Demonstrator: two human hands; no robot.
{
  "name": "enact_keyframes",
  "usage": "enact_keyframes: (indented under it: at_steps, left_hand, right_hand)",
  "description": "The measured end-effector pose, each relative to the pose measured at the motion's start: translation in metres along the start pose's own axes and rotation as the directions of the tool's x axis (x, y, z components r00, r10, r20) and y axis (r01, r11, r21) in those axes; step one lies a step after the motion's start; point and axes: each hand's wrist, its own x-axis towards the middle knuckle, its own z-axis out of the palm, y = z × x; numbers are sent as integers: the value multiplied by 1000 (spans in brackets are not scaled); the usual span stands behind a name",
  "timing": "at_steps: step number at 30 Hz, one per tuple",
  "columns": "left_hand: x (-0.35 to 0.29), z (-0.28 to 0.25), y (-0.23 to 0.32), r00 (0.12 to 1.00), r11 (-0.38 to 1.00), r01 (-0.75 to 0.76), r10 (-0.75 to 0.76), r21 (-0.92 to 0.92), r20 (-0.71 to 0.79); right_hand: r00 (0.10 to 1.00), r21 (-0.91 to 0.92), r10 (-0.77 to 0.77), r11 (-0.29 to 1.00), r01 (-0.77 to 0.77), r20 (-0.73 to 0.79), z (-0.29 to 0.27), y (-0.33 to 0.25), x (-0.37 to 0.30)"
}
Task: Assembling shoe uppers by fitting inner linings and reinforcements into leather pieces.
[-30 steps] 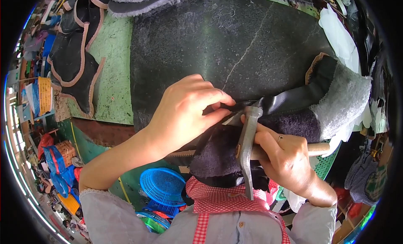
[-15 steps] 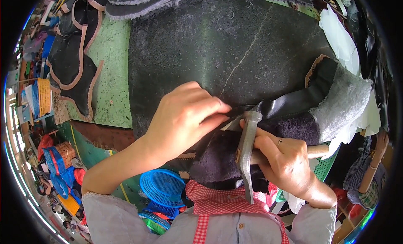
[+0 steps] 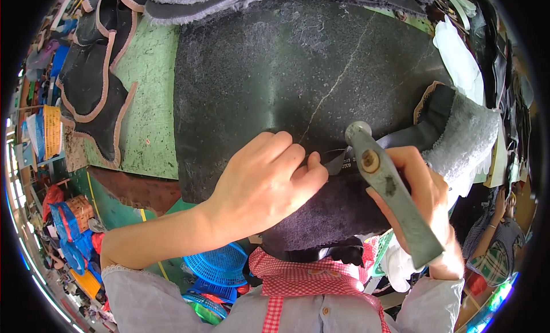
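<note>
My left hand [image 3: 274, 178] is closed at the left edge of a black fleece-lined leather upper [image 3: 421, 135], thumb and fingers pinching that edge. The upper lies over the near side of a black work mat [image 3: 258, 75]. Its dark fleece [image 3: 329, 210] spreads below my hands, and its grey fleece [image 3: 467, 132] shows at the right. My right hand [image 3: 427, 187] grips a hammer [image 3: 395, 198] just right of the left hand. The hammer is raised above the upper, its round face toward the mat's middle and its long flat end toward me. Most of its handle is hidden.
Black leather pieces with tan edging [image 3: 89, 75] lie on the green board at the left. Grey fleecy pieces [image 3: 200, 6] are stacked along the far edge. White gloves [image 3: 458, 52] lie at the right. A blue basket [image 3: 215, 264] stands low beside me. Another person [image 3: 498, 235] is at the far right.
The hammer has lifted and tilted, so its head now shows from the handle's end. My left hand has shifted slightly right and down along the upper, and markings on the leather now show.
</note>
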Motion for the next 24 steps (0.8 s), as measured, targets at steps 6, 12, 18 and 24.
enact_keyframes:
  at_steps: [6,12,18,24]
  left_hand:
    - [-2,5,-2,996,1000,7,-6,17,-87]
    - [-2,1,-4,996,1000,25,-24,16,-89]
    - [-9,8,-10,977,995,24,-43,-94,-209]
    - [-10,7,-7,986,998,52,-56,-34,-157]
  right_hand:
    - [968,-69,84,995,-70,235,10,0,7]
    - [976,-14,52,999,-50,212,14,-6,8]
    - [968,164,103,976,-143,230,11,-5,12]
    - [998,68,66,996,-66,-5,4,-15,17]
